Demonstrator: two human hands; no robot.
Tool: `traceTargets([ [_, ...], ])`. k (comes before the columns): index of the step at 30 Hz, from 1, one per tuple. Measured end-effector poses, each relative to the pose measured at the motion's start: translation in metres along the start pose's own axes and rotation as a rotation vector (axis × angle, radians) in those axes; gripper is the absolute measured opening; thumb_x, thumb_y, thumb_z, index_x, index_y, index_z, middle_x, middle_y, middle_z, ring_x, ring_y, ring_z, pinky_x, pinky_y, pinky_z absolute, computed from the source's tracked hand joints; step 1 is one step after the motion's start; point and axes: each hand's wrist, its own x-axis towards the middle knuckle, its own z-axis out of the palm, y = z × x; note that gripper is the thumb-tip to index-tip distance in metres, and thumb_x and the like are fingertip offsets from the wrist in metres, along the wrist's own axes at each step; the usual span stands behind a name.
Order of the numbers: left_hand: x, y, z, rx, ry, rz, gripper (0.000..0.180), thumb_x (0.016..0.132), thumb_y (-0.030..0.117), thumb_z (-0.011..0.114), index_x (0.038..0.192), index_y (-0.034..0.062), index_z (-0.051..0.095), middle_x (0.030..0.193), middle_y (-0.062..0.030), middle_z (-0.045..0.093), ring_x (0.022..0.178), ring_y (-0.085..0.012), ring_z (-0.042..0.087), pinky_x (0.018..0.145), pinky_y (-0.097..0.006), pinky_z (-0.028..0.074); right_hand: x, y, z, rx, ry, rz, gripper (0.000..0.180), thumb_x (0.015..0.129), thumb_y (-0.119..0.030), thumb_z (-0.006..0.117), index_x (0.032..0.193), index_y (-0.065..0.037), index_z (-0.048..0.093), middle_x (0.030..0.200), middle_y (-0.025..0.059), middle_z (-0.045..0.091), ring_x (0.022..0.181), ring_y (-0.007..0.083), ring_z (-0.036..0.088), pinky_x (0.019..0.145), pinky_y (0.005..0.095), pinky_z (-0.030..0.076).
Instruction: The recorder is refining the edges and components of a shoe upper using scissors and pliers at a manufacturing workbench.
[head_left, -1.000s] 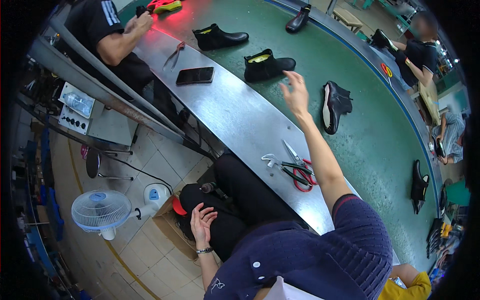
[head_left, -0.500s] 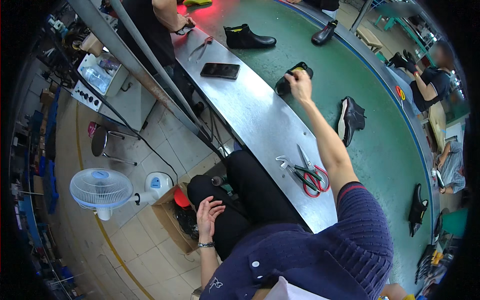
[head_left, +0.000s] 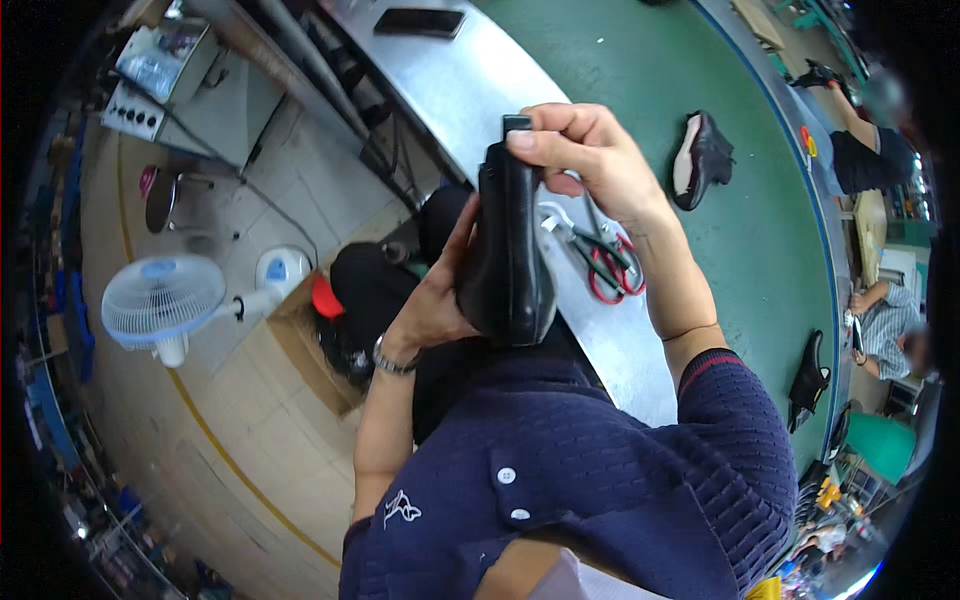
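A black leather ankle boot (head_left: pixel 508 255) is held up in front of my body, above my lap. My left hand (head_left: pixel 430 308) cups its side from the left, the fingers partly hidden behind it. At the boot's upper end my right hand (head_left: pixel 590 160) pinches the pull tab (head_left: pixel 517 124) between thumb and fingers. Just right of the boot, red-handled scissors (head_left: pixel 628 272) and a cutting tool with dark green grips (head_left: pixel 590 240) lie on the metal strip (head_left: pixel 640 375) of the bench.
A black boot with a pale sole (head_left: pixel 703 160) lies on the green bench top (head_left: pixel 765 265); another dark boot (head_left: pixel 809 380) is farther right. A phone (head_left: pixel 420 22) rests on the metal. A fan (head_left: pixel 163 300) and a cardboard box (head_left: pixel 300 335) stand left. Co-workers sit across the bench.
My right hand has brought the boot back from the bench toward my body. My left hand has risen from my thigh and taken hold of it. The view has shifted.
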Motion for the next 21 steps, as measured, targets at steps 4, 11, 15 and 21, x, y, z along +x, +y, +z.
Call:
traceTargets([
  [4,-0.025,-0.009,0.003,-0.256,0.081,-0.003,0.126,0.065,0.003,0.083,0.154,0.0131,-0.004,0.16,-0.0094,0.01,0.144,-0.0203,0.022,0.115,-0.034,0.023,0.014,0.032,0.029,0.138,-0.116,0.078,0.02,0.088,-0.027,0.071,0.078,-0.01,0.067,0.067,-0.0098,0.054,0.056,-0.0029,0.041,0.049,0.0151,0.029],
  [11,-0.061,-0.025,0.011,-0.289,0.29,-0.158,0.129,0.06,0.007,0.087,0.154,0.0111,-0.002,0.159,-0.0105,0.017,0.142,-0.0224,0.027,0.115,-0.034,0.024,0.016,0.07,0.048,0.013,-0.098,0.103,0.027,0.092,-0.029,0.067,0.1,-0.004,0.07,0.076,-0.0037,0.062,0.062,0.002,0.052,0.056,0.0166,0.041],
  [15,-0.085,-0.03,0.0,0.099,0.309,-0.092,0.14,0.053,0.016,0.094,0.154,0.0086,-0.002,0.155,-0.011,0.024,0.14,-0.0233,0.03,0.115,-0.036,0.025,-0.003,0.097,0.021,-0.155,0.07,0.021,0.034,0.093,-0.027,0.064,0.114,-0.001,0.064,0.089,0.0048,0.066,0.075,0.0117,0.063,0.07,0.0263,0.052],
  [21,-0.154,-0.02,-0.031,-0.621,0.904,-0.481,0.05,0.075,0.016,0.079,0.117,0.0054,0.053,0.1,-0.0071,0.062,0.089,-0.0195,0.064,0.079,-0.034,0.053,-0.07,0.164,-0.023,-1.365,0.287,0.001,0.051,0.083,-0.023,0.07,0.129,-0.005,0.055,0.114,0.016,0.06,0.109,0.031,0.057,0.096,0.0415,0.042],
])
